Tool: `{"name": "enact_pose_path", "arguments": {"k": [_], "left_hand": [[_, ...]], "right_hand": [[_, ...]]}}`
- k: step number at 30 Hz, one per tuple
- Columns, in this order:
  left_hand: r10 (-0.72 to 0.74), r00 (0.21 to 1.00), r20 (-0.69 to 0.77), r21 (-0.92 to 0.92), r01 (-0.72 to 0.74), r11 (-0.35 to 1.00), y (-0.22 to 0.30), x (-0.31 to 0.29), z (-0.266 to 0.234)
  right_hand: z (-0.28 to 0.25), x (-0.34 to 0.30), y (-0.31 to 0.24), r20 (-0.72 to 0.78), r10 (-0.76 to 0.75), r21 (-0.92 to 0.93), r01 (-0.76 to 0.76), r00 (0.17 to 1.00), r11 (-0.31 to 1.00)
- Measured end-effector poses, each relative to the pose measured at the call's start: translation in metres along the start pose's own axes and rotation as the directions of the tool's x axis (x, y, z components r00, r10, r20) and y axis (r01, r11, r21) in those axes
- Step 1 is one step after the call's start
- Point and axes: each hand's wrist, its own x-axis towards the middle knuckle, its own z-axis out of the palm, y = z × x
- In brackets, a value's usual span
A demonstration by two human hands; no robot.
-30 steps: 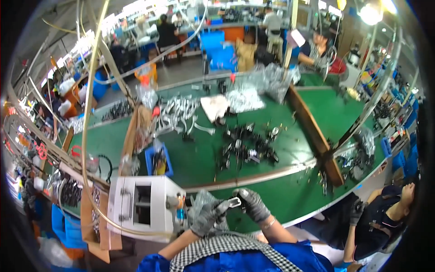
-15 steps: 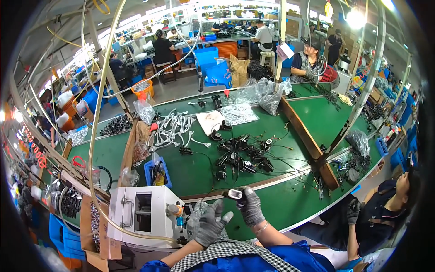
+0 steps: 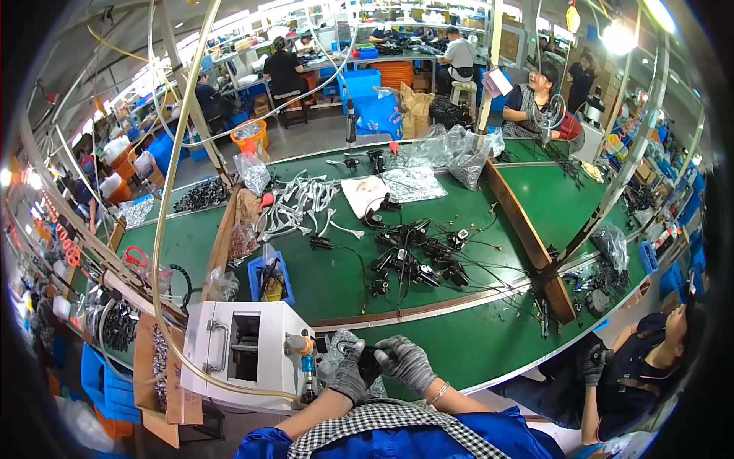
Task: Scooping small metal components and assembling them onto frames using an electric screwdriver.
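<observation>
Both my hands, in grey knit gloves, are together over the near edge of the green bench (image 3: pixel 459 321). My left hand (image 3: pixel 353 376) is closed around a small black part (image 3: pixel 370 362), most of which the gloves cover. From the right, my right hand (image 3: pixel 408 364) grips the same part with bent fingers. Beyond them lies a pile of similar black parts with thin cables (image 3: pixel 413 256). Silvery curved lever-shaped pieces (image 3: pixel 300 205) are heaped farther left. Beside my left hand is a crumpled clear plastic bag (image 3: pixel 333 353).
A white boxy machine (image 3: pixel 200 348) with a handle stands left of my hands. Behind it sits a blue bin (image 3: pixel 284 279). Wooden dividers (image 3: pixel 524 226) cross the bench, and a hose (image 3: pixel 158 260) hangs at left. A co-worker (image 3: pixel 642 359) sits close on the right.
My right hand has brought the black part left and down to my left hand, which has closed on it. The part's pale end is now hidden. The view has shifted slightly.
</observation>
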Motion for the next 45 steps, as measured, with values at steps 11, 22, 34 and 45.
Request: {"name": "enact_pose_path", "arguments": {"k": [11, 22, 34, 45], "left_hand": [[0.081, 0.987, -0.140, 0.128, -0.063, 0.990, -0.014, 0.021, -0.012], [0.066, 0.991, -0.114, 0.068, -0.058, 0.996, -0.015, 0.017, -0.008], [0.137, 0.989, -0.053, 0.006, -0.137, 0.991, -0.028, 0.036, -0.026], [0.133, 0.980, -0.147, 0.085, -0.122, 0.989, -0.026, 0.028, -0.022]], "right_hand": [[0.003, 0.012, 0.016, 0.064, 0.089, -0.010, -0.089, 0.994, 0.996], [0.020, 0.005, 0.028, 0.058, -0.012, -0.017, 0.013, 0.998, 1.000], [0.030, 0.001, 0.037, 0.047, -0.041, 0.023, 0.040, 0.998, 0.999], [0.033, 0.001, 0.032, 0.031, -0.047, 0.093, 0.044, 0.998, 0.995]]}}
